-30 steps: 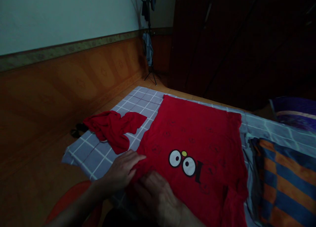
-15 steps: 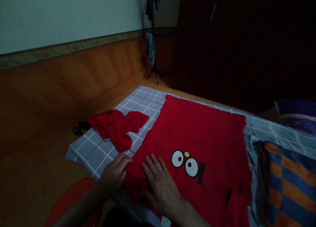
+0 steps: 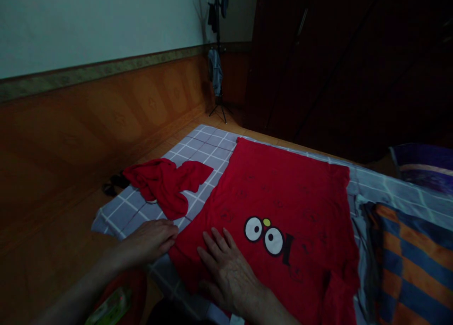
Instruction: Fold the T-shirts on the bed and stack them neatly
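Right hand [image 3: 231, 273] flat, open, palm pressing red cartoon-eyes T-shirt [image 3: 283, 197] near its lower left corner. Left hand [image 3: 150, 240] fingertips at shirt edge, gripping nothing. Shirt spread on checked sheet [image 3: 198, 150]. Likely soft, light, slides easily; hem and corners best to pinch.

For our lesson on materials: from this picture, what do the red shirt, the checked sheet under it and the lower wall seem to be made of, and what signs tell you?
Red shirt: soft knit fabric, matt; it lies limp and creases at its edges, with a printed eye motif. Checked sheet: thin woven cloth, matt, rippling at its edge. Lower wall: looks like glossy orange-brown panelling, perhaps wood or laminate; the dim light leaves it open.
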{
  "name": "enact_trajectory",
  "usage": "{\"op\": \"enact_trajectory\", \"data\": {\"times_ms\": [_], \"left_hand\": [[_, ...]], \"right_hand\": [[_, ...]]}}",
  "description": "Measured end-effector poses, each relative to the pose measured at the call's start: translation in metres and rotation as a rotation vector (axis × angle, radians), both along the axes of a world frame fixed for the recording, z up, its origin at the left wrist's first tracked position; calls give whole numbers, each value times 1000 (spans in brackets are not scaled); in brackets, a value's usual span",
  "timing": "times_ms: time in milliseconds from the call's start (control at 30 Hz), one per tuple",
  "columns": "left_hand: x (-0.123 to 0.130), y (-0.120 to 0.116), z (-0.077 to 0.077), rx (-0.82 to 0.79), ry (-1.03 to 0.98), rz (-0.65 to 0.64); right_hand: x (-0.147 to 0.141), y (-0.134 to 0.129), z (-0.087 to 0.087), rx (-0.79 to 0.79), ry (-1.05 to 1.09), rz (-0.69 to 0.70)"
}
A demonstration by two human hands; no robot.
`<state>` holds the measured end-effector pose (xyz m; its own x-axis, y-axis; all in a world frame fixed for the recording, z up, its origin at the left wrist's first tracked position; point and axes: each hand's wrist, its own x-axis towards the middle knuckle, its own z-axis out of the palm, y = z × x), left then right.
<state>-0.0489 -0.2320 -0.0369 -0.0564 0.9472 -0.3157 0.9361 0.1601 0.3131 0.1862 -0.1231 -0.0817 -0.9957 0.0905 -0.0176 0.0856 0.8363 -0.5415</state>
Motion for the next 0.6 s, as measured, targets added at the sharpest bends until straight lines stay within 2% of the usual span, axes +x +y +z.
{"op": "enact_trajectory", "data": {"times_ms": [67,133,267,367,500,600], "left_hand": [[7,18,8,82,-9,17],[17,40,7,182,-8,74],[31,80,-17,318,46,155],[31,96,-30,323,76,122],[23,115,-30,372,26,164],[15,139,-32,379,21,226]], "right_hand": [[0,0,0,-5,3,1],[1,0,1,-8,6,4],[2,-1,3,-7,15,-3],[3,-4,4,-14,34,-29],[5,-6,2,-14,57,-37],[7,-6,0,-14,62,-24]]}}
